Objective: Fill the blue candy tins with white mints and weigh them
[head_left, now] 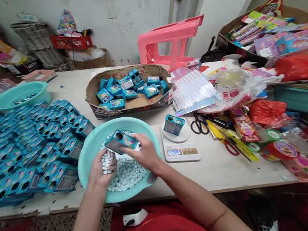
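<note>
A turquoise basin (87, 161) holds a heap of small white candies (128, 176). Over it, my left hand (100, 172) is cupped around a handful of the candies, palm up. My right hand (146, 153) grips a small blue box (120, 141) with a dark round hole in its top, tilted just above the left hand's fingers. To the right, another blue box (174, 125) stands on the plate of a white digital scale (181, 151), whose display is lit.
Many blue boxes (27, 148) stand in rows at left, by a second turquoise basin (40, 94). A cut-down cardboard box (130, 110) with more blue boxes lies behind. Black-handled scissors (199, 125), a pink stool (171, 32) and packaging clutter the right.
</note>
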A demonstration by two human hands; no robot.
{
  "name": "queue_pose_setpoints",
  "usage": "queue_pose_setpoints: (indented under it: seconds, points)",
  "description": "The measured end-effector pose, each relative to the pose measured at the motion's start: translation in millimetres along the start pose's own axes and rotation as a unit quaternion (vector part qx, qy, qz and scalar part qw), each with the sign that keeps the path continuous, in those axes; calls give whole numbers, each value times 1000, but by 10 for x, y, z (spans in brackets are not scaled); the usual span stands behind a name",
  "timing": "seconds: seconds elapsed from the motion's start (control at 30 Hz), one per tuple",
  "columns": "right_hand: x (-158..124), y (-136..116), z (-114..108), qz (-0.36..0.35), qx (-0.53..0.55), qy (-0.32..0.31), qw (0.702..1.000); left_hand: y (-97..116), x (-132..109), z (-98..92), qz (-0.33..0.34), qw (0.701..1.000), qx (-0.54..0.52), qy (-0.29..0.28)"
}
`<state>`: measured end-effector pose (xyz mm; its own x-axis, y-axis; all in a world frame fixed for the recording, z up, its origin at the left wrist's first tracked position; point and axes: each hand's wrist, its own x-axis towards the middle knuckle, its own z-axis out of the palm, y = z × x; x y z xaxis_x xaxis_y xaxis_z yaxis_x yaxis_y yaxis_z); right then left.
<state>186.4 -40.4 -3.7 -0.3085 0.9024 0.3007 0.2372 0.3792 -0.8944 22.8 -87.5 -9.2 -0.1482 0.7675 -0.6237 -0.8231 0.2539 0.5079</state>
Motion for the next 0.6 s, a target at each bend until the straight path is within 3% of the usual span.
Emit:
queue_pose_setpoints:
  seconds: [0.07, 0.17, 0.3, 0.4, 0.5, 0.6]
  points:
    - [42, 12, -99, 27, -1, 48, 998, 19, -33, -7, -8, 1000, -6, -17]
    - [32, 36, -164, -1, -2, 31, 1000, 74, -115, 76, 24, 999, -24, -26]
    - [-60, 26, -101, -44, -10, -12, 999, 161, -247, 348, 154, 986, -24, -60]
    - [-99, 5, -31, -56, -15, -31, 998, 182, -263, 532, 257, 966, 9, -26]
    - [-95, 2, 3, -63, -10, -36, 997, 151, -211, 600, 305, 951, 46, 3]
    - [-77, 18, 4, -54, -8, -40, 998, 109, -168, 587, 330, 941, 68, -20]
